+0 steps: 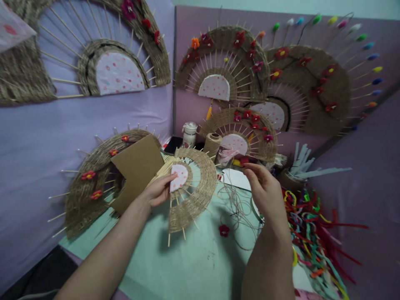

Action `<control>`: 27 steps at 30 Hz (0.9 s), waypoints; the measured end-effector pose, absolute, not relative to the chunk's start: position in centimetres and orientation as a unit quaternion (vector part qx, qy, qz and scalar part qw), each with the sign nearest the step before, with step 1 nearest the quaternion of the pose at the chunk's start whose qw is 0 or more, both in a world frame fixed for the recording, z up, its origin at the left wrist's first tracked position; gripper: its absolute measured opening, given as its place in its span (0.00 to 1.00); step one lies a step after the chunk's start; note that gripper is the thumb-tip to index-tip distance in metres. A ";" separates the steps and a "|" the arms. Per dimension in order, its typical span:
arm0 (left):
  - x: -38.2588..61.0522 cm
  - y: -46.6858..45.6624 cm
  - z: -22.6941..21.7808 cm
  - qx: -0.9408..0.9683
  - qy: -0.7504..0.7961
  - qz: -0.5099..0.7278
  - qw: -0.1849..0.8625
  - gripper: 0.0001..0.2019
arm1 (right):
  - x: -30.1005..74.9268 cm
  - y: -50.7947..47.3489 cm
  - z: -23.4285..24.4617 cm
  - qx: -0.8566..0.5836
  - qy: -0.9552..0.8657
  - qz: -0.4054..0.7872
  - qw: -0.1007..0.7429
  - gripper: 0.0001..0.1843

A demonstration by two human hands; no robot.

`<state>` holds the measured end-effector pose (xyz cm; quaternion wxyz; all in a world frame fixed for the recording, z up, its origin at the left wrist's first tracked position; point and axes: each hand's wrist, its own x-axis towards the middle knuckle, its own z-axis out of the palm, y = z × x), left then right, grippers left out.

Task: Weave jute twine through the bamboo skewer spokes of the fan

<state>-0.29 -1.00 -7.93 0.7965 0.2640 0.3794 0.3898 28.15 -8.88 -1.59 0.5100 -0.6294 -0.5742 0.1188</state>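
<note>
My left hand (160, 189) grips a half-round woven fan (195, 189) of twine and wooden sticks, thumb on its pink dotted centre, and holds it tilted above the pale green table (200, 258). My right hand (264, 189) is raised to the right of the fan with its fingertips pinched together near thin twine (239, 208) that trails loosely onto the table. What the fingers pinch is too small to name. A small red flower (224, 230) lies on the table below the fan.
Finished fans with red flowers lean on the lilac walls all around. A brown cardboard piece (137, 168) rests against the fan at left. A twine spool (213, 143) and a white jar (189, 133) stand behind. Coloured pipe cleaners (312, 233) pile at right beside white strips (308, 166).
</note>
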 end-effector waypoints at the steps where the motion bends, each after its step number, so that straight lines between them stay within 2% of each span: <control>1: -0.1 -0.7 -7.1 0.257 0.371 0.388 0.803 0.11 | 27.9 -8.9 -1.5 -0.614 -0.563 0.125 0.539 0.19; 5: 1.6 0.6 -3.5 0.259 0.342 0.377 0.821 0.14 | 26.6 -8.3 -1.7 -0.538 -0.536 0.198 0.620 0.24; 10: 4.6 2.3 0.1 0.296 0.315 0.340 0.835 0.14 | 26.2 -7.6 -2.2 -0.485 -0.542 0.288 0.622 0.34; 12: 5.5 3.0 0.5 0.319 0.307 0.325 0.836 0.13 | 26.8 -7.9 -2.3 -0.465 -0.541 0.323 0.622 0.30; 14: 6.0 3.6 0.4 0.338 0.304 0.313 0.834 0.13 | 27.7 -8.5 -2.1 -0.452 -0.543 0.335 0.623 0.20; 17: 6.4 4.2 -0.3 0.353 0.320 0.291 0.830 0.13 | 28.8 -9.4 -1.4 -0.499 -0.563 0.289 0.592 0.12; 20: 6.6 4.4 -0.6 0.356 0.331 0.285 0.826 0.13 | 29.1 -9.8 -0.7 -0.554 -0.581 0.212 0.557 0.10; 27: 6.0 4.8 -0.7 0.364 0.335 0.304 0.814 0.12 | 27.6 -8.7 -1.1 -0.584 -0.576 0.101 0.563 0.09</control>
